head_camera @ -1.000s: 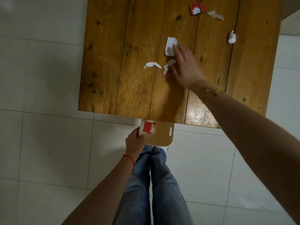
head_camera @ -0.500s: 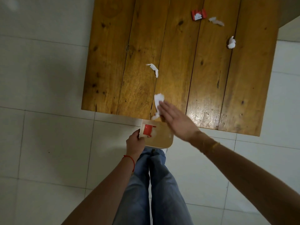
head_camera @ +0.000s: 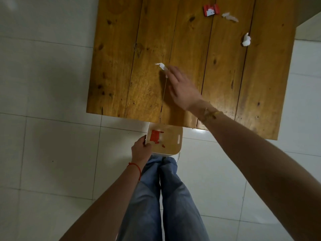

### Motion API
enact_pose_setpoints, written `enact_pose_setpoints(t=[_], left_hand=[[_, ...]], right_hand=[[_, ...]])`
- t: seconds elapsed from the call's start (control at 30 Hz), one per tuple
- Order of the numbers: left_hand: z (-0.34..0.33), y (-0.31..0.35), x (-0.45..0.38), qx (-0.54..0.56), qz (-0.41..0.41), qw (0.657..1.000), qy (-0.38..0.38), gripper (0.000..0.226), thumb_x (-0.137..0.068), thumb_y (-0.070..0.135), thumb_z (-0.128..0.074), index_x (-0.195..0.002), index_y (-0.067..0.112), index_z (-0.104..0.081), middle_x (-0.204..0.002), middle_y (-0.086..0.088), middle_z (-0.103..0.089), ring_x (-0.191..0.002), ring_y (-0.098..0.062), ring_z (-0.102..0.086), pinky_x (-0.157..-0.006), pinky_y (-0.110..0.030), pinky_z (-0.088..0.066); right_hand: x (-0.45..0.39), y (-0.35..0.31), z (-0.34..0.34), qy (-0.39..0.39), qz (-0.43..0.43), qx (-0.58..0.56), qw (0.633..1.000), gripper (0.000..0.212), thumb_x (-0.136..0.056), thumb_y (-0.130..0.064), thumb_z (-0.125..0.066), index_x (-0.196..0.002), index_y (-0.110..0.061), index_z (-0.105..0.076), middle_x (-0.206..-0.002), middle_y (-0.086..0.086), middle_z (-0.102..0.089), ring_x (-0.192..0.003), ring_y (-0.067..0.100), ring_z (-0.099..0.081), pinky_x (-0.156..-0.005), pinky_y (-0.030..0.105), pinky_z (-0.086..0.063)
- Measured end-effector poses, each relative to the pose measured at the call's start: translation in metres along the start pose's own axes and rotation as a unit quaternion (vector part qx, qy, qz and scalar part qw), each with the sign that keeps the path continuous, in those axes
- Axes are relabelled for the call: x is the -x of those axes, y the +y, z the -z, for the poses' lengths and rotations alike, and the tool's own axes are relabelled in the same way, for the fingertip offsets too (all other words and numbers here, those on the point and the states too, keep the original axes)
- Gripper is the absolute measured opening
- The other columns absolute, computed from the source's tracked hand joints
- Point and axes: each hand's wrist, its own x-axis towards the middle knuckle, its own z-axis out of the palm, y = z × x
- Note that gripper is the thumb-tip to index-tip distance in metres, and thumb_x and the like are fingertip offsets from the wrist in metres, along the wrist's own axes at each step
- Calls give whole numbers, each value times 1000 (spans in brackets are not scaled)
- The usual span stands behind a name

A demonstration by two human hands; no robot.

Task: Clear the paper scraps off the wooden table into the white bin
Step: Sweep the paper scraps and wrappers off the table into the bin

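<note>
My left hand (head_camera: pixel 141 150) grips the left rim of the white bin (head_camera: pixel 179 138), held just below the near edge of the wooden table (head_camera: pixel 125 66). Red and white scraps (head_camera: pixel 156 136) lie inside the bin. My right hand (head_camera: pixel 182 87) lies flat on the table with fingers spread, its fingertips touching a small white scrap (head_camera: pixel 162 66). Farther back lie a red-and-white scrap (head_camera: pixel 211 9), a white torn scrap (head_camera: pixel 230 16) and a crumpled white scrap (head_camera: pixel 246 40).
White tiled floor (head_camera: pixel 52 153) surrounds the table on the left, front and right. My legs in blue jeans (head_camera: pixel 161 197) stand right below the bin. The table's right edge runs down at about (head_camera: pixel 286 84).
My right hand swept two white scraps to the near edge and off into the bin, then moved back up the table to the remaining small white scrap. The left hand kept holding the bin.
</note>
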Motion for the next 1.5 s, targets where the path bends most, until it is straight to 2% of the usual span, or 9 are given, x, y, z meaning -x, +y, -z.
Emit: enact_pose_setpoints(t=[0.2,0.3,0.43,0.53,0.73,0.93,1.17,1.3,1.5], left_hand=[[3,-2,0,6,5,1000,15,33,-85,4,-39,-103,15,-65,-82,0,-63,-64,-4,-52,-55,-16,-36],[4,-1,1,16,8,1000,16,33,-84,3,-40,-101,14,-66,-79,3,-61,-65,-2,-51,-55,-15,-35],[4,-2,4,36,23,999,17,32,-83,5,-44,-103,17,-67,-82,2,-62,-73,-13,-53,-60,-22,-39],[3,-5,9,50,31,998,9,27,-83,9,-48,-100,18,-67,-84,2,-63,-79,-18,-55,-70,-26,-40],[7,-11,31,39,35,999,4,31,-82,9,-50,-105,17,-68,-95,-3,-66,-88,-21,-56,-78,-25,-42],[27,0,67,3,15,1000,-11,33,-81,4,-47,-103,14,-68,-97,-7,-67,-85,-22,-55,-75,-23,-39],[61,28,116,-22,-40,999,-22,30,-80,4,-47,-98,17,-68,-87,0,-62,-79,-19,-54,-67,-22,-38],[75,44,143,-35,-93,994,-43,26,-78,4,-47,-84,22,-64,-79,1,-64,-74,-18,-56,-55,-21,-40],[82,69,174,-48,-122,989,-74,23,-82,9,-48,-87,26,-62,-88,-1,-67,-82,-21,-61,-66,-26,-48]], right_hand=[[-14,-1,-8,-50,21,86,995,61,-98,-22,-39,-152,-11,-14,-161,9,-14,-149,25,-6,-121,43,-5],[25,-7,-19,-61,96,95,989,57,-99,-26,-38,-151,-10,-20,-158,10,-22,-149,27,-7,-121,45,-5],[95,-17,-43,-123,182,82,972,52,-99,-29,-34,-148,-12,-28,-156,10,-27,-148,25,-8,-121,47,-10],[135,-26,-57,-159,208,62,963,49,-98,-29,-31,-144,-12,-40,-152,9,-37,-147,27,-16,-121,46,-10],[164,-45,-51,-110,55,-28,992,49,-98,-28,-39,-143,-12,-39,-149,10,-41,-140,28,-30,-119,38,-18],[187,-70,-20,-35,-55,-79,995,49,-93,-19,-50,-140,-11,-42,-141,10,-48,-131,27,-40,-112,37,-29],[241,-99,18,49,-172,-122,976,43,-94,-17,-51,-136,-12,-47,-133,7,-54,-124,23,-46,-107,32,-35],[273,-116,44,95,-211,-133,964,40,-94,-16,-50,-134,-13,-49,-133,7,-55,-124,24,-48,-106,34,-37],[319,-134,74,162,-270,-146,938,39,-96,-16,-48,-134,-12,-50,-134,7,-55,-125,23,-47,-108,35,-38]])
